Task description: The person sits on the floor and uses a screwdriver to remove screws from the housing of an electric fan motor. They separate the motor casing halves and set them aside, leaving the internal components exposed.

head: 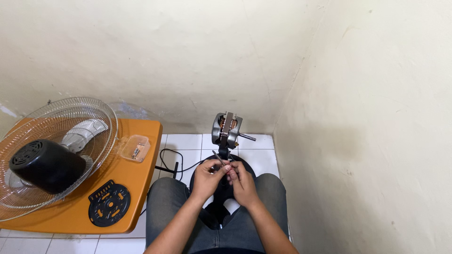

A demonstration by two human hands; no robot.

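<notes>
We've got the fan stripped: grille [56, 141] and cover [44, 165] on the table [141, 188], motor [227, 128] bare. Both hands' [207, 178] [242, 184] fingers pinch a thin tool [218, 159]; reassembly's all left.

Bare forearms, no sleeves in view, grey-blue denim trousers [165, 207]
</notes>
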